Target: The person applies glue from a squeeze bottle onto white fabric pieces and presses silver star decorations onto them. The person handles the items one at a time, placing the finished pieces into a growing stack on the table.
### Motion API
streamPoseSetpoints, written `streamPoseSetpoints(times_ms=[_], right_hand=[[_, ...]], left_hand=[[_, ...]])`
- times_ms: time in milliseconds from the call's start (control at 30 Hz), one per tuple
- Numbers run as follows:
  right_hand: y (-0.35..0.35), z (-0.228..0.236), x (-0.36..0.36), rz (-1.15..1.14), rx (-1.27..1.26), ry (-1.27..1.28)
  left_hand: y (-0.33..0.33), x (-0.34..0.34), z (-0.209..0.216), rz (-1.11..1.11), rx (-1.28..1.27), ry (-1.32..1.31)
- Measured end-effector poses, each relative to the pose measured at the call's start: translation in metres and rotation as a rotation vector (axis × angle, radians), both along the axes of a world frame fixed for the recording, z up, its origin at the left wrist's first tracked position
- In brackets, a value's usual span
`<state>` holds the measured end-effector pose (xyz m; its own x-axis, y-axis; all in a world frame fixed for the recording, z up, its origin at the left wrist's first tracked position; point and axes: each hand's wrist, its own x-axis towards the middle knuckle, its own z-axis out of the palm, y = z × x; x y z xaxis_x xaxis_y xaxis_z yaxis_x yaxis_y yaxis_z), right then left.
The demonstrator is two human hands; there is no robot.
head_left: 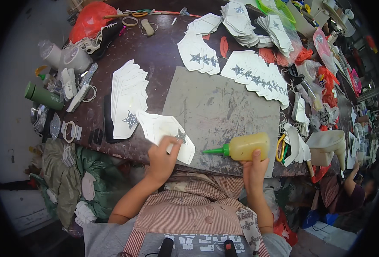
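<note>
White stacks (128,96) sit around a smeared grey sheet (224,107) on the dark, scuffed table (159,51). The right hand (254,169) clamps its fingers round a yellow bottle (246,145) over the sheet; the left hand (162,158) bends its fingers onto a starred white piece (157,126) at the sheet's left edge, pinched or not, I can't tell.

- Premises: a workshop; signs point to shoe work.
- Work surface: dark, scuffed bench (157,88) carrying a stained grey board (228,105).
- Stock: repeated batches of cut white pieces (126,94) bearing glittery stars.
- Supplies: squeeze bottle (249,147) of yellowish liquid; white rolls (75,60) under clear plastic.
- Footwear: black shoe (107,38) at the far left.
- Personnel: checked apron (185,210) worn; second person (341,195) at right.
</note>
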<state>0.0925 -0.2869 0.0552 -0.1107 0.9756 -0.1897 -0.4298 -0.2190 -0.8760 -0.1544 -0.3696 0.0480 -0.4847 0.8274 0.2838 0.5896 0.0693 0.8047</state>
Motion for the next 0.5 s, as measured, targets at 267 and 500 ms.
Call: streamPoseSetpoints(times_ms=[267,500], right_hand=[[0.01,-0.016,-0.019,0.096,0.031,-0.134],[-0.002,-0.014,-0.018,0.117,0.065,-0.284]], left_hand=[[-0.009,0.001,-0.017,0.002,0.05,0.397],[-0.011,-0.001,-0.019,-0.017,0.059,0.418]])
